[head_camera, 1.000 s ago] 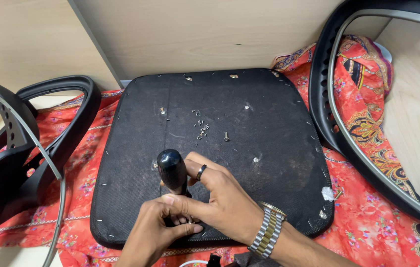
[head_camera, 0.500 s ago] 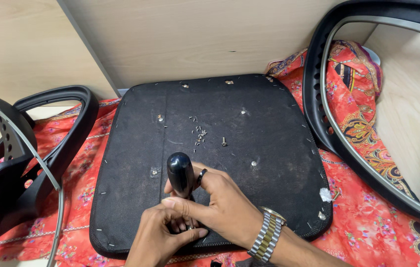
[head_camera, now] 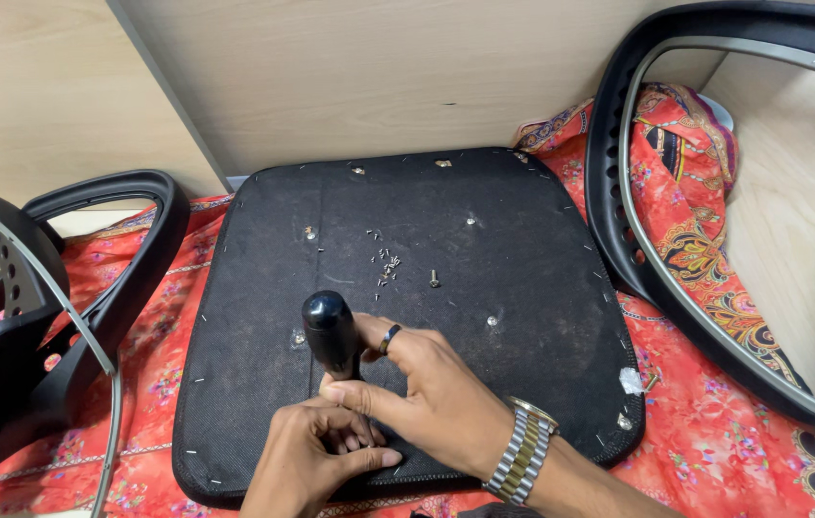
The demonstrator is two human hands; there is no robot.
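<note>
The shaft and tip of the black-handled screwdriver (head_camera: 331,334) are hidden behind the two hands, the right hand (head_camera: 431,403) over the left hand (head_camera: 316,456), so what it meets on the seat base (head_camera: 484,221) cannot be told. The picture's edges cut off both chair frames, left (head_camera: 4,384) and right (head_camera: 762,192). The small fasteners (head_camera: 386,267) scattered mid-seat are too small to identify.

Matt, rough black fabric is seen on the square seat pad (head_camera: 484,221); glossy smooth plastic on the black rounded tool handle (head_camera: 330,331).
</note>
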